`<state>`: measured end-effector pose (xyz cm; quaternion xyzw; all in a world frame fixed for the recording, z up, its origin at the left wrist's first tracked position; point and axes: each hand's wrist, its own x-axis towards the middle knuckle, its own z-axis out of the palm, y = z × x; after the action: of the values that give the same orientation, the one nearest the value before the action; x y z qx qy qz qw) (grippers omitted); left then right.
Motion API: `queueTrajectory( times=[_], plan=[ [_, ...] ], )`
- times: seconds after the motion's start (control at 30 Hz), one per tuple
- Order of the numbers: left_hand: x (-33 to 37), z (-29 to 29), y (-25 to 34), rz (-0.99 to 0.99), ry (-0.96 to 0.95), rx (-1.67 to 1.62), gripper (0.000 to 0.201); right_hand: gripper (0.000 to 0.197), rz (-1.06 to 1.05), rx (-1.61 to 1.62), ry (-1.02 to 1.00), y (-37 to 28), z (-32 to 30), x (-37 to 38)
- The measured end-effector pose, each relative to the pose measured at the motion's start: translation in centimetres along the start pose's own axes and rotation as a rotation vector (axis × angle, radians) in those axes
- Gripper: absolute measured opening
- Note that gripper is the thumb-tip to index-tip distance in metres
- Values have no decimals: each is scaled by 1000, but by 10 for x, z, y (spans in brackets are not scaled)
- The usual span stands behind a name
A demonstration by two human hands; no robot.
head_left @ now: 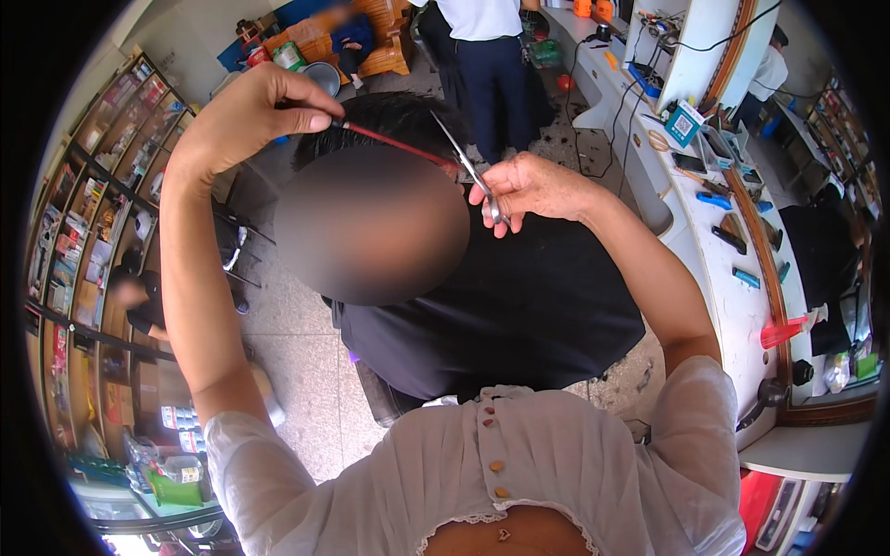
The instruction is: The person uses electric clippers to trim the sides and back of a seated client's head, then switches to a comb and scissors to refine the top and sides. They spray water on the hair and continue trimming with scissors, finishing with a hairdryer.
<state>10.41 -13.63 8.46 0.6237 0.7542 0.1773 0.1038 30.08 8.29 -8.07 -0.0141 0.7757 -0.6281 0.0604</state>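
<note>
A seated person with short black hair (389, 116) is draped in a black cape (519, 296) before me. My left hand (269, 116) pinches one end of a slim red comb (394, 142), whose length lies along the hair above the forehead. In my right hand (533, 190) is a pair of silver scissors (471, 169), fingers in the handle loops. The blades point up and left, parted from the comb's far end by little or no gap; whether they touch I cannot tell. Blurring hides the seated person's face.
At right a white counter (691, 208) carries clippers (730, 239), a red spray bottle (783, 332) and loose cords below a mirror (820, 185). Shelves (102, 199) line the left. Another person (496, 74) stands beyond; someone sits on a wooden bench (385, 37).
</note>
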Motion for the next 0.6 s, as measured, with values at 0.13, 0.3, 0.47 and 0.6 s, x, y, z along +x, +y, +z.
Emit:
queueTrajectory(
  times=[0.13,0.3,0.47,0.6],
  plan=[
    [4,7,-8,1,190,154,18,23,-11,-14,-10,7,6,-16],
    [17,13,-21,32,378,266,20,26,-72,-102,-64,3,11,-10],
    [9,3,-6,84,122,-11,19,27,-73,-40,6,17,-8,11],
    [13,10,1,34,172,240,18,32,-74,48,13,23,1,-10]
  ],
)
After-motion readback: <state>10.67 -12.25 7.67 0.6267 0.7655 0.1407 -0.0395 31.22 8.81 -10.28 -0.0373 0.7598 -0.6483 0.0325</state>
